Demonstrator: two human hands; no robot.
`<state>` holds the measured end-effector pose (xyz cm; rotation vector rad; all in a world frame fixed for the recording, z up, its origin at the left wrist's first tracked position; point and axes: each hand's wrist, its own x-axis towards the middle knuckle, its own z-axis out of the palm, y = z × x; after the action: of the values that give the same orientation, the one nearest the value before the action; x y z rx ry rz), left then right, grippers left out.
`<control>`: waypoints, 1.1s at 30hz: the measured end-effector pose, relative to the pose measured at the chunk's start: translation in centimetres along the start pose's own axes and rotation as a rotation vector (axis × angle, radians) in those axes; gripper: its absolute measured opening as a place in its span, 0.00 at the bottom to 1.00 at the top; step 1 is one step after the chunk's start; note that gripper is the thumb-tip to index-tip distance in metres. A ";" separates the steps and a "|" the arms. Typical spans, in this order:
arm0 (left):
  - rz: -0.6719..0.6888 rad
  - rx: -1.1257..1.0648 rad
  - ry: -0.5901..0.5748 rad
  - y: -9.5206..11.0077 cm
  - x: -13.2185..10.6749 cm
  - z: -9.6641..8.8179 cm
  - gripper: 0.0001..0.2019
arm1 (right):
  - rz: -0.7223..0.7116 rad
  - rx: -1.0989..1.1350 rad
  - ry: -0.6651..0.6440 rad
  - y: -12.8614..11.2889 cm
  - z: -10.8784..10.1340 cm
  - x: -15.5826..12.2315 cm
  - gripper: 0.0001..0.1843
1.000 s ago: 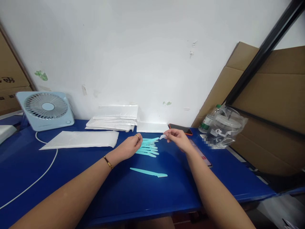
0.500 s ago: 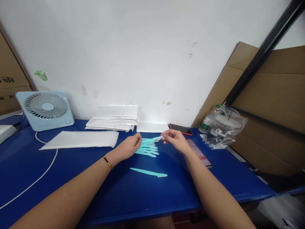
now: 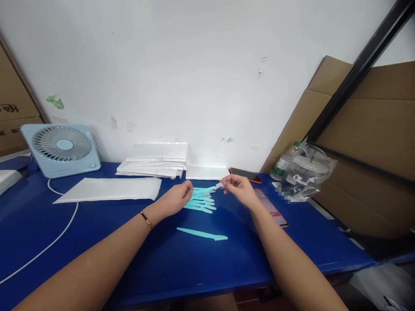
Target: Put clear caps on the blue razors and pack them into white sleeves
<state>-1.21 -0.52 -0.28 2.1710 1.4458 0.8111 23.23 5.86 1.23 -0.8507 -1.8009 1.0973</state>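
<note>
My left hand (image 3: pixel 180 196) is closed on the handle end of a teal eyebrow razor (image 3: pixel 207 190), held over several more teal eyebrow razors (image 3: pixel 202 206) lying side by side on the blue table (image 3: pixel 240 263). At the razor's other end, my right hand (image 3: pixel 236 186) pinches a small whitish piece (image 3: pixel 218 186), which looks like a blade cover. Whether that piece is still on the blade I cannot tell. Closer to me lies a single teal eyebrow razor (image 3: pixel 202 234), apart from the others. The left fingertips are partly hidden.
A light-blue fan (image 3: pixel 65 149) stands at left, its white cable (image 3: pixel 61 233) trailing forward. White padded sleeves (image 3: pixel 152 166) are stacked by the wall, with one flat sleeve (image 3: pixel 113 190) in front. Two phones (image 3: pixel 245 175) and a bagged cup (image 3: pixel 306 172) are at right.
The whitish piece in my right fingers has tilted slightly. Both hands stay almost in the same place, and the razors on the table have not moved.
</note>
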 end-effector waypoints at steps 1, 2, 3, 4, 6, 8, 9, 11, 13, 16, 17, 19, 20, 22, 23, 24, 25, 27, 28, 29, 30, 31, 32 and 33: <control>0.001 -0.001 0.002 0.0 0.0 0.0 0.11 | -0.004 -0.008 0.006 0.1 -0.1 0.0 0.13; 0.000 -0.001 0.007 0.0 0.0 0.0 0.11 | -0.008 -0.018 0.010 0.2 -0.2 0.0 0.12; -0.001 0.000 0.010 0.0 0.0 0.0 0.11 | -0.012 -0.029 0.013 0.2 -0.3 0.0 0.12; -0.004 0.002 0.011 0.0 0.0 -0.1 0.11 | -0.017 -0.041 0.018 0.3 -0.4 0.0 0.12; -0.008 0.009 0.014 0.0 0.0 -0.1 0.11 | -0.026 -0.058 0.032 0.3 -0.5 0.0 0.11; -0.006 0.014 0.016 0.1 0.0 -0.1 0.11 | -0.026 -0.052 0.029 0.2 -0.3 0.0 0.11; -0.003 0.013 0.013 0.1 0.0 -0.1 0.11 | -0.021 -0.037 0.014 0.2 -0.1 0.0 0.11; 0.003 0.009 0.003 0.3 0.0 -0.1 0.11 | -0.006 0.007 -0.040 0.2 0.7 0.0 0.12; 0.008 0.005 -0.008 0.5 -0.1 -0.1 0.11 | 0.009 0.039 -0.102 0.4 1.4 0.0 0.13; 0.010 0.033 0.007 0.4 -0.1 -0.1 0.11 | 0.024 -0.011 -0.140 1.0 1.4 0.2 0.16; 0.003 0.061 0.020 0.2 0.0 0.0 0.11 | 0.022 -0.065 -0.110 1.3 0.9 0.4 0.17; -0.017 0.140 0.052 -0.3 0.1 0.1 0.11 | 0.002 -0.255 0.015 2.1 -0.5 0.7 0.17; -0.023 0.180 0.063 -0.5 0.2 0.1 0.11 | -0.015 -0.387 0.099 2.6 -1.3 0.9 0.15; -0.020 0.250 0.084 -0.7 0.3 0.1 0.10 | -0.036 -0.671 0.178 3.5 -2.8 1.2 0.11; -0.010 0.281 0.098 -0.6 0.3 0.0 0.09 | -0.034 -0.767 0.173 4.0 -3.3 1.4 0.10; 0.001 0.303 0.109 -0.4 0.2 -0.1 0.08 | -0.030 -0.840 0.147 4.4 -3.5 1.6 0.10; 0.016 0.311 0.108 0.0 0.1 -0.3 0.08 | -0.027 -0.884 0.108 4.7 -3.5 1.7 0.10; 0.059 0.269 0.010 1.2 -0.3 -0.5 0.10 | -0.031 -0.940 0.035 5.2 -3.0 2.0 0.09; 0.086 0.227 -0.093 1.8 -0.6 -0.5 0.12 | -0.039 -0.968 0.007 5.4 -2.7 2.1 0.08; 0.115 0.188 -0.218 2.5 -0.9 -0.5 0.15 | -0.046 -0.995 -0.010 5.4 -2.2 2.2 0.07; 0.140 0.165 -0.331 3.0 -1.2 -0.5 0.17 | -0.052 -1.025 -0.018 5.4 -1.9 2.3 0.06; 0.161 0.162 -0.417 3.5 -1.5 -0.3 0.18 | -0.056 -1.050 -0.017 5.4 -1.6 2.3 0.06; 0.177 0.173 -0.470 3.9 -1.7 -0.1 0.17 | -0.055 -1.066 -0.010 5.3 -1.3 2.3 0.06; 0.189 0.195 -0.488 4.2 -1.9 0.1 0.14 | -0.049 -1.066 0.003 5.2 -1.2 2.3 0.06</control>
<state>1.16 -3.85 1.79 2.4520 1.1198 0.1694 24.01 10.26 -2.50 -1.3682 -2.3710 0.0038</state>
